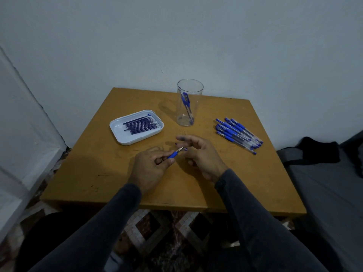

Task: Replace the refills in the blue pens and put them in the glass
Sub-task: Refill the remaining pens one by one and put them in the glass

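At frame centre, the left hand (152, 163) pinched a blue pen (174, 154); the right hand (198, 154), fingers loosely curled, worked its tip, apparently mid-reassembly; the glass (189, 103) likely came next.

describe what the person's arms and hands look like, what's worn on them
Both arms wear long dark grey sleeves reaching the wrists; the right sleeve shows a cuff seam, the left sleeve looks plain. The left hand and right hand are bare, without gloves, rings or a watch showing.

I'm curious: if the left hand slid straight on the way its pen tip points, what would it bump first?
Probably the right hand: the left hand aims its blue pen at those fingers, almost touching.
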Tool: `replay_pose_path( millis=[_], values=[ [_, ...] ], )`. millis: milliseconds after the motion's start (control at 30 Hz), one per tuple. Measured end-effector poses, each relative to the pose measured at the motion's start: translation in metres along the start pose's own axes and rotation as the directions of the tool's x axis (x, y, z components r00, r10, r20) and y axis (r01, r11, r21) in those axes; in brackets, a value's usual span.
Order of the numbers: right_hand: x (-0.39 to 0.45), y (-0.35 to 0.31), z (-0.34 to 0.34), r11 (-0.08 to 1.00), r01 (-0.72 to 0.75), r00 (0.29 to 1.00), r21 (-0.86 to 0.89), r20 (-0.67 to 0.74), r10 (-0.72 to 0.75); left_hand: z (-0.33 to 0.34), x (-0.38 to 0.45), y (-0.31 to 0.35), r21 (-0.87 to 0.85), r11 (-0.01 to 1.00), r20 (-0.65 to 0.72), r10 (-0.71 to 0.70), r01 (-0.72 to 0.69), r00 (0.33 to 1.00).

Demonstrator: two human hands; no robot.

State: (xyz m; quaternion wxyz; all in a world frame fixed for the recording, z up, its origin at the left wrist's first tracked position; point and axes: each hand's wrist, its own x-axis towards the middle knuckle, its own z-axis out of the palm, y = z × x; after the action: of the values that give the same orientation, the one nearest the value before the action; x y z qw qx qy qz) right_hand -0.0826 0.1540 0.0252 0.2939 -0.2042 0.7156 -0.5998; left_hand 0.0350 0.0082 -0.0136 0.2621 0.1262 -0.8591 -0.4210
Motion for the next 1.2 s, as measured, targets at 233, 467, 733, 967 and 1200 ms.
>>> replay_pose_path(
  millis=[233,467,733,967,1200],
  values=[
    [0.002,0.001,0.001,0.992,0.017,0.999,-0.128,-0.046,-0.023,0.0,-0.001,0.001,-0.014,1.0,0.0,-0.003,0.003,1.0],
    [0.0,-0.003,0.003,0.983,-0.005,0.999,-0.185,-0.05,-0.004,0.001,0.0,-0.002,-0.038,0.999,-0.009,-0.009,0.009,1.0],
    [0.007,-0.006,0.003,0.853,-0.008,0.972,-0.522,-0.204,-0.116,-0.001,0.001,-0.001,-0.08,0.996,-0.076,-0.045,0.039,0.996],
    [0.01,0.005,0.021,0.589,-0.059,0.984,-0.806,-0.145,-0.1,-0.002,-0.001,0.001,-0.071,0.997,-0.07,-0.043,0.038,0.997],
    [0.007,0.009,0.021,0.575,-0.065,0.987,-0.816,-0.139,-0.086,-0.002,-0.002,0.001,-0.063,0.997,-0.061,-0.045,0.041,0.997]
  ],
)
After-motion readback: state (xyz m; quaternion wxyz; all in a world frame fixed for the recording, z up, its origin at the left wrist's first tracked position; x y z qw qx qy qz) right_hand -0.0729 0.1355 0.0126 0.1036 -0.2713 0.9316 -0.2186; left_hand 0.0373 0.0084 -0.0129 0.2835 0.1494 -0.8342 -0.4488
